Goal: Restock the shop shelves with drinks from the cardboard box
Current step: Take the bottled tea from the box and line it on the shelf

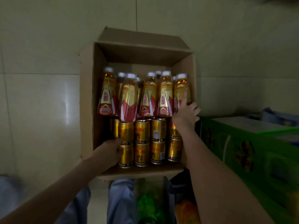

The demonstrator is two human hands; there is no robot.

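- The cardboard box (87, 94) sits open on the tile floor (40, 94).
- In its far half lie bottles (129, 97) with white caps, and gold cans (142, 133) fill the near half.
- The left hand (113, 151) is on the cans at the near left. Its fingers are hidden, so I cannot tell if it holds one.
- The right hand (186, 115) is open, with its pointing finger (184, 96) straight on the bottle at the far right.
- A green carton (242, 151) stands just beside the box.
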